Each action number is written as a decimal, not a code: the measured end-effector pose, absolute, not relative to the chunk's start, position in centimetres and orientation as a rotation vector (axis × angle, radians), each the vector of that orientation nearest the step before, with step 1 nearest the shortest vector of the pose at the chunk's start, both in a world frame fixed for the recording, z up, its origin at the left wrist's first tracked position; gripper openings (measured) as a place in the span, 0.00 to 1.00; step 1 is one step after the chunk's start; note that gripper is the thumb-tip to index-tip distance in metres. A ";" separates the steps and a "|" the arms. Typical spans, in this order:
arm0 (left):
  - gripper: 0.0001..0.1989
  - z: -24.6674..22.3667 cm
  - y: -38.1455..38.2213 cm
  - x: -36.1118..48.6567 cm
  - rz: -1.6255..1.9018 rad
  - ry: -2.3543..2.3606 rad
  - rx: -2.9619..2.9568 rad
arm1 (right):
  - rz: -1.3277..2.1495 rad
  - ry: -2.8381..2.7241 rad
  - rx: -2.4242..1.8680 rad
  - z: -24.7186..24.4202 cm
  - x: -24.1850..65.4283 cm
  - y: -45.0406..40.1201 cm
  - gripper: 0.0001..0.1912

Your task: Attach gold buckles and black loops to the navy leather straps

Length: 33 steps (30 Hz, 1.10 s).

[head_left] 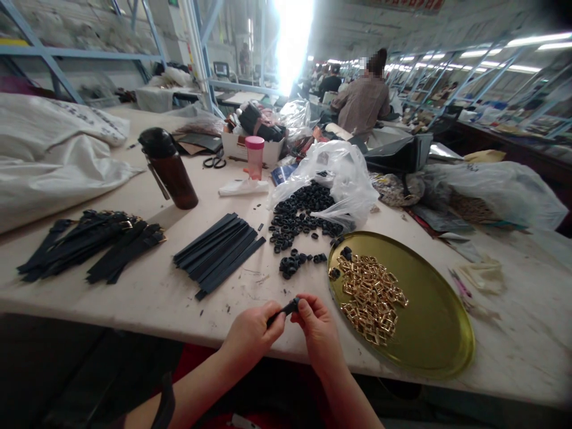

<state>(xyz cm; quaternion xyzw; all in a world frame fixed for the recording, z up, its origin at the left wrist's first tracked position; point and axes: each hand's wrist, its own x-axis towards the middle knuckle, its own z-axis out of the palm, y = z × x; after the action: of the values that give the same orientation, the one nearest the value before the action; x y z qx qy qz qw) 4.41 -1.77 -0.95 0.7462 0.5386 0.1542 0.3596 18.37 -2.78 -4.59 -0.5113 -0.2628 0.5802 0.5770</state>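
Observation:
Near the table's front edge, my left hand (pixel 257 328) is closed around a dark strap (pixel 289 308). My right hand (pixel 318 329) pinches the other end of that strap between thumb and fingers; whether a small loop sits on it is hidden. Beyond my hands lies a heap of small black loops (pixel 308 205), some in a clear plastic bag (pixel 346 179). To the right, a round gold tray (pixel 429 316) bears a pile of gold buckles (pixel 373 292). Flat dark straps (pixel 218 253) lie to the left, and straps with buckles fitted (pixel 93 241) are stacked farther left.
A dark brown bottle (pixel 172 170) stands behind the straps, near black scissors (pixel 215 159) and a pink-lidded cup (pixel 254 158). White sacking (pixel 53 161) covers the left side. Plastic bags (pixel 500 190) crowd the far right. A person (pixel 364 98) is farther back.

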 end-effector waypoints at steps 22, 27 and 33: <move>0.13 0.1 -1.4 4.8 0.343 1.180 1.867 | 1.504 -0.913 -1.227 -3.5 19.9 -3.5 0.12; 0.11 0.7 -1.3 4.5 0.356 1.120 1.761 | 1.470 -0.942 -1.250 -3.0 20.1 -3.3 0.14; 0.08 0.2 -1.3 4.3 0.540 1.128 1.609 | 1.494 -0.939 -1.232 -3.5 19.5 -3.3 0.15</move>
<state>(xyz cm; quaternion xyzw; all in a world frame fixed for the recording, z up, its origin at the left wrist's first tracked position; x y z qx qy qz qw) 4.26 -1.25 0.24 0.6723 0.4714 0.2255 0.5243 19.49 -3.30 -3.53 -0.5040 -0.3840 0.6108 0.4748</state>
